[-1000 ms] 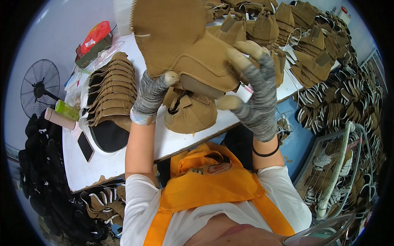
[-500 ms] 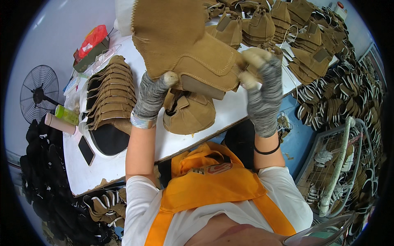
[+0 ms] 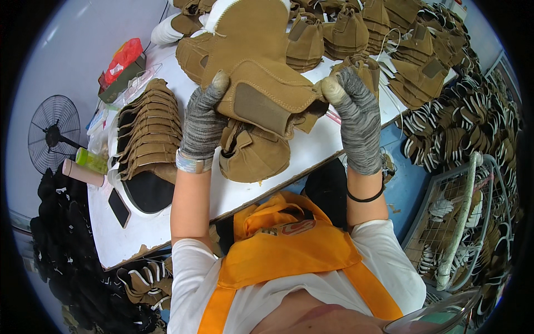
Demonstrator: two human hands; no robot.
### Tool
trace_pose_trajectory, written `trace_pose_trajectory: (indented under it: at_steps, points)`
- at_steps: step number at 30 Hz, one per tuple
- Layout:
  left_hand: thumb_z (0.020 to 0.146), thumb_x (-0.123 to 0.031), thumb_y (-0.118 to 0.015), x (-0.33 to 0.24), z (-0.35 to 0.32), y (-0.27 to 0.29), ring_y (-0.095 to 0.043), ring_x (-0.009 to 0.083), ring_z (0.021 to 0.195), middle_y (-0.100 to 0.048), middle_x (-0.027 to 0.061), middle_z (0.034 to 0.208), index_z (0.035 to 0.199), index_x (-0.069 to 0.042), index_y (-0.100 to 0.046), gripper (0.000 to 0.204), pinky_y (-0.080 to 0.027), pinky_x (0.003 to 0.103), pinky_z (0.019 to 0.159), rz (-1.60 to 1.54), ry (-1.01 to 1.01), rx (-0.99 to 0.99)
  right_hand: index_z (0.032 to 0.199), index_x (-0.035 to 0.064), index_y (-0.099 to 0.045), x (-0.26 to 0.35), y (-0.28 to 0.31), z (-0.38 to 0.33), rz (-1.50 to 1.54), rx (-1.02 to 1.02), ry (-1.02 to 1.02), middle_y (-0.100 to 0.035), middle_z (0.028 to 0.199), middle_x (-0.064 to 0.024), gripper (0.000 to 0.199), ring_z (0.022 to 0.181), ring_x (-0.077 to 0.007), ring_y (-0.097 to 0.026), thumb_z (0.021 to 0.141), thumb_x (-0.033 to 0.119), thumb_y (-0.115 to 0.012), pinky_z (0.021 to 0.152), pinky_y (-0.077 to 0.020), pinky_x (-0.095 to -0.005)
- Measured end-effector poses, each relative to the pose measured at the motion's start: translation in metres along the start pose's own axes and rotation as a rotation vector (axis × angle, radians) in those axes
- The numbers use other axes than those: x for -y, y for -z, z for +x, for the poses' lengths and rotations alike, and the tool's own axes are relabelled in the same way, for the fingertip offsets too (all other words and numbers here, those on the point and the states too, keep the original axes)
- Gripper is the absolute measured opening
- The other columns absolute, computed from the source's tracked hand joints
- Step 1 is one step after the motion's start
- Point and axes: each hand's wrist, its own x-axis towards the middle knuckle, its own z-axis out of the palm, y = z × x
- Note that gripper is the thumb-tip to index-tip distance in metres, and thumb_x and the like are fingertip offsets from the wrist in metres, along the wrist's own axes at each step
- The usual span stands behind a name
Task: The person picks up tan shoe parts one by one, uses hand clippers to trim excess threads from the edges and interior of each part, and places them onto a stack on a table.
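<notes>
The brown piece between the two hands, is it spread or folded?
Mostly spread: the brown piece shows its broad stitched face open, left hand gripping one side, right hand at the other. Its underside is hidden.

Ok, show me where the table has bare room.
Bare table: one patch between the phone, left forearm and front edge; another between the lower shoe and right hand. Crowded: the back, under brown stacks.

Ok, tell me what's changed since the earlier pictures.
The right hand, fingers spread a second ago, now pinches the right end of the brown piece. The piece has tilted, so its darker patch shows more fully. The left hand still holds its left side; the phone stayed put.
</notes>
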Motion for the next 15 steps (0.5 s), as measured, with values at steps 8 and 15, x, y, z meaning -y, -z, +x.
trace_pose_trajectory:
  at_steps: [8, 15]
  points:
    - [0.086, -0.029, -0.066, -0.002, 0.009, 0.0, -0.061, 0.0217, 0.101, -0.061, 0.0118, 0.114, 0.126, 0.0, -0.049, 0.052, -0.051, 0.035, 0.089, 0.004, 0.001, 0.028, 0.101, 0.0038, -0.068, -0.007, 0.003, 0.004, 0.335, -0.004, -0.256, -0.066, 0.092, -0.0058, 0.028, 0.089, -0.0135, -0.062, 0.09, 0.028, -0.06, 0.083, -0.0485, -0.0264]
    - [0.09, -0.03, -0.061, -0.004, 0.011, 0.017, -0.055, 0.0207, 0.112, -0.055, 0.0113, 0.124, 0.13, 0.002, -0.046, 0.053, -0.044, 0.035, 0.099, 0.138, -0.169, -0.002, 0.102, 0.0043, -0.066, -0.017, 0.01, -0.007, 0.017, -0.316, -0.175, -0.063, 0.083, -0.0028, 0.039, 0.083, -0.0106, -0.059, 0.092, 0.041, -0.056, 0.073, -0.0488, -0.0226]
